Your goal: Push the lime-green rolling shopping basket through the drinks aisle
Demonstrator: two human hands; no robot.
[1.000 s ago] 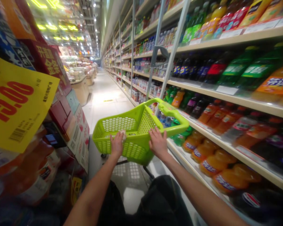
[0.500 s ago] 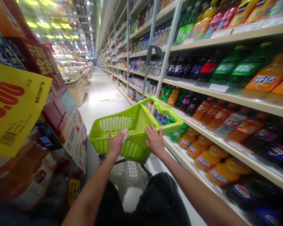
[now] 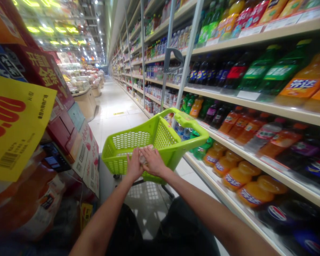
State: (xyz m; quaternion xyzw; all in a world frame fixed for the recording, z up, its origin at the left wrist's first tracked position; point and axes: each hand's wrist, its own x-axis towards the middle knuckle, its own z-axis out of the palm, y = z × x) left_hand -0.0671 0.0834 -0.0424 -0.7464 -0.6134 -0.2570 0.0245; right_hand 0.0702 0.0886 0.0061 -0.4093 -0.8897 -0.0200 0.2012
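A bright green shopping cart (image 3: pixel 168 153) stands in front of me, turned at an angle, with its handle toward the shelves. My left hand (image 3: pixel 134 166) is closed around a crumpled pale cloth (image 3: pixel 143 158) at the near side rim of the basket. Against it lies my right hand (image 3: pixel 155 163), its fingers bent over the same cloth. Both hands meet there, and they cover most of the cloth. The part of the basket's inside that shows has holed green walls.
Shelves (image 3: pixel 256 96) of bottled drinks line the right side. Stacked boxes (image 3: pixel 86 160) and a yellow price sign (image 3: pixel 18 124) crowd the left. A grey handle on a post (image 3: pixel 173 58) stands by the shelves. A tiled aisle (image 3: pixel 114 103) runs ahead.
My right hand has left the basket's rim near the handle and moved left onto the cloth beside my left hand. The cart has hardly shifted.
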